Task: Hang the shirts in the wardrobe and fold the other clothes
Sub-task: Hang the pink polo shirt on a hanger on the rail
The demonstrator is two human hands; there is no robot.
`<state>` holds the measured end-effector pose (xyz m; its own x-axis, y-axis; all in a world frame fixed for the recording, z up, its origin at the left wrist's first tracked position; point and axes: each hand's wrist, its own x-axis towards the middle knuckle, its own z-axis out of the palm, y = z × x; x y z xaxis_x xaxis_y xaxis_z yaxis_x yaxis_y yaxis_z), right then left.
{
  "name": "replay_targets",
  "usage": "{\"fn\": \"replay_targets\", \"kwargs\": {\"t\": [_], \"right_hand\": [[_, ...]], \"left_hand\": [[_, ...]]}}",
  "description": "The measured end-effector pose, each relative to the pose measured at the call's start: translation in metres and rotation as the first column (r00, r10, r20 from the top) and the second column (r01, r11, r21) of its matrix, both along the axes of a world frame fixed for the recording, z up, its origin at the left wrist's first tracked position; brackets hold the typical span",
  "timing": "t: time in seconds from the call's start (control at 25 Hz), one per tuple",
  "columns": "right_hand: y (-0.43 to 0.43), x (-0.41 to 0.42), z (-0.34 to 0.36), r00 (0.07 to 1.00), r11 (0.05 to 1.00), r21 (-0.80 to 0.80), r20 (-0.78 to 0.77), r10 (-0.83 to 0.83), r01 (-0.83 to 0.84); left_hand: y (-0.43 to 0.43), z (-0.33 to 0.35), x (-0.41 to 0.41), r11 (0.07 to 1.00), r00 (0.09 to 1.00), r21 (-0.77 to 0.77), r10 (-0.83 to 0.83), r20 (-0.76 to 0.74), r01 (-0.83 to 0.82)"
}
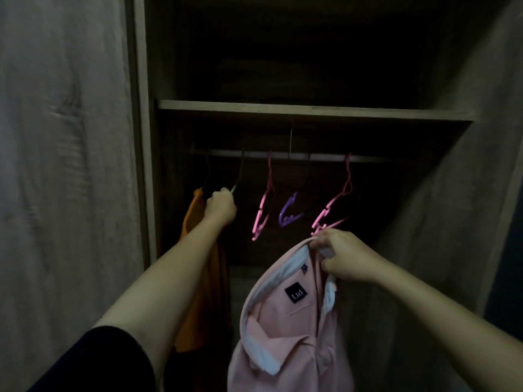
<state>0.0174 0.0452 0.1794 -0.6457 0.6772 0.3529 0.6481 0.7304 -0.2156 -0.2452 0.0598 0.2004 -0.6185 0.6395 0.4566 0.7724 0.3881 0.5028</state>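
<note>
Left grip (220, 206) closed round hanger (233, 189) hooked on rail (325, 157) near its left end, beside hung orange shirt (198, 264). Right grip (345, 256) pinching collar of pink shirt (291, 335); I see shirt dangling under rail's right half, below rightmost pink hanger (336, 199).

I'm looking into an open wardrobe (141, 108) in very dim light. A pale wood-grain panel (65, 165) fills my left, and a matching one (467, 193) slants down my right. A shelf (311, 110) crosses the interior, with a hanging rail (226, 153) just below it. Above the shelf the back is almost black. A dark strip (506, 278) runs down the far right edge.
</note>
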Motion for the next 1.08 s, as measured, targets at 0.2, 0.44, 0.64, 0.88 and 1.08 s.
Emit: {"fn": "replay_targets", "kwargs": {"t": [0.2,0.44,0.64,0.88,1.08], "right_hand": [[0.004,-0.003,-0.018,1.0,0.998,-0.056,-0.01,-0.018,0.018],[-0.003,-0.016,-0.069,0.994,0.987,-0.161,0.103,0.031,-0.014],[-0.002,-0.022,-0.091,0.984,0.98,-0.198,0.176,0.031,0.004],[-0.004,-0.022,-0.075,0.984,0.983,-0.174,0.158,0.084,-0.056],[-0.03,-0.035,-0.049,0.953,0.966,-0.093,0.165,0.254,-0.241]], "left_hand": [[-0.083,-0.026,-0.005,0.999,0.997,-0.002,0.043,0.057,-0.043],[-0.21,-0.084,-0.008,0.991,0.994,-0.088,0.096,-0.05,-0.1],[-0.294,-0.073,-0.001,0.981,0.975,-0.16,-0.073,0.209,0.107],[-0.33,-0.048,0.03,0.924,0.911,-0.151,-0.302,0.28,0.352],[-0.275,-0.1,0.053,0.881,0.886,-0.105,-0.451,0.108,0.461]]}}
